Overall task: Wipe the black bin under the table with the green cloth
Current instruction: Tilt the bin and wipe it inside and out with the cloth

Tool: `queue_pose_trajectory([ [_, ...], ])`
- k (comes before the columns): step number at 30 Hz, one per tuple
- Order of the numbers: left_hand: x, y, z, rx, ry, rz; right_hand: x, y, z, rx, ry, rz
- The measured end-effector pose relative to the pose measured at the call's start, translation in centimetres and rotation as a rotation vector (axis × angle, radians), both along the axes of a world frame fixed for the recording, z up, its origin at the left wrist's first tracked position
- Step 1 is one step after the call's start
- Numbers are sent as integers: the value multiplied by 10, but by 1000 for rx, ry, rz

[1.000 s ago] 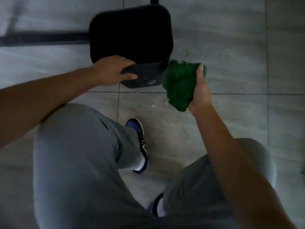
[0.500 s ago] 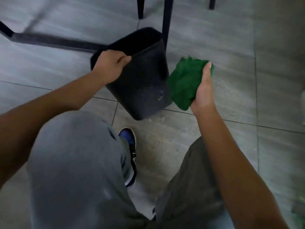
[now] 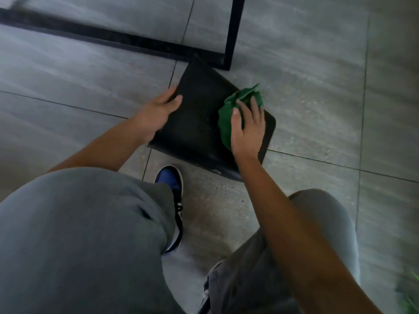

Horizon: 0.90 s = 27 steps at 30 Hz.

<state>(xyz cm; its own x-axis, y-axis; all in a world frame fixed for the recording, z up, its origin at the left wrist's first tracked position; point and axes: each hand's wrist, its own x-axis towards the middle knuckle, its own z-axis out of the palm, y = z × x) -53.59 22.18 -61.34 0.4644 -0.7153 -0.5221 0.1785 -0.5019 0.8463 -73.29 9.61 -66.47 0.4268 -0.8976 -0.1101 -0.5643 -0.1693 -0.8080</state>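
The black bin lies tipped over on the grey tiled floor, one flat side facing up and its base end toward me. My left hand grips its left edge, thumb on the upper face. My right hand presses the crumpled green cloth flat against the right part of that upper face, fingers spread over the cloth. The bin's opening points away from me and is hidden.
A black metal table frame with a floor bar stands just beyond the bin. My grey-trousered knees fill the lower view, with a blue and black shoe on the floor between them. Something green blurs at the bottom right corner.
The bin went from tilted in my left hand to lying on its side. My right hand moved from beside the bin onto its upper face, pressing the cloth down. My left hand shifted from rim to side edge.
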Motion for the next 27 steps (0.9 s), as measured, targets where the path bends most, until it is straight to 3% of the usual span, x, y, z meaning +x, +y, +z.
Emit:
queue_pose_trajectory([
  [1,-2,1,-2,-2,-30,4,-2,-6,-7,-85,94,-45],
  [3,-3,5,-6,-14,-102,-23,-6,-30,-16,-62,175,-172],
  [8,3,19,-13,-8,-133,13,-1,-43,-20,6,145,-167],
  [12,-3,9,-10,39,82,76,34,28,5,-166,153,100],
  [14,0,2,-7,-39,229,44,57,70,15,-336,97,258],
  [17,0,4,-5,-130,292,90,73,76,12,-425,68,331],
  [21,-5,11,-13,-36,114,221,23,-6,-15,-260,348,70],
  [24,-7,8,-11,-32,92,180,-18,-48,-22,-23,341,-208],
  [25,-10,5,-9,-11,140,172,-15,-41,-16,9,341,-234],
  [27,-16,-1,-3,40,254,172,12,2,4,-72,317,-86],
])
